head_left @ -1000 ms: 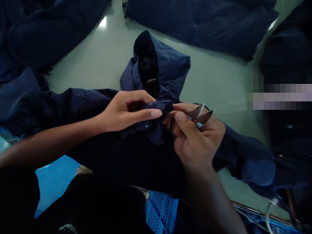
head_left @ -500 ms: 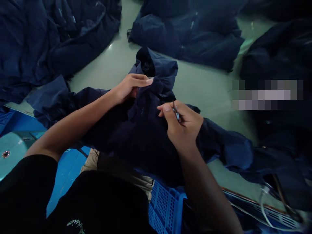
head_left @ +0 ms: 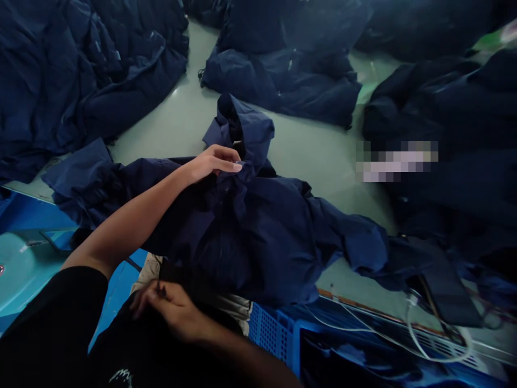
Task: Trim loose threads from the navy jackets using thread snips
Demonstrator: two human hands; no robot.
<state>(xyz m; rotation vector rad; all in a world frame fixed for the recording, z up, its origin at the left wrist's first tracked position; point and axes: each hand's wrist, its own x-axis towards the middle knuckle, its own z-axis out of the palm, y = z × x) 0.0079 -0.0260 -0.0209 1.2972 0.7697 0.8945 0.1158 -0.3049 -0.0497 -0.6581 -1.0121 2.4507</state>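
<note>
Left hand [head_left: 212, 161] pinches navy garment [head_left: 266, 237], its long axis running left-right beneath; right hand [head_left: 177, 310] well apart, curled, contents unclear.

The navy jacket [head_left: 278, 231] is being pinched up near the frame's centre, its cloth being gathered into creases. Its hood [head_left: 256, 129] is being shown open just above, with a pale label [head_left: 237, 144] being exposed inside. Its rumpled sleeves [head_left: 365, 245] are being spread left and right. A small dark tool [head_left: 162, 291], blurred and mostly hidden, is being gripped lower left of centre.
</note>
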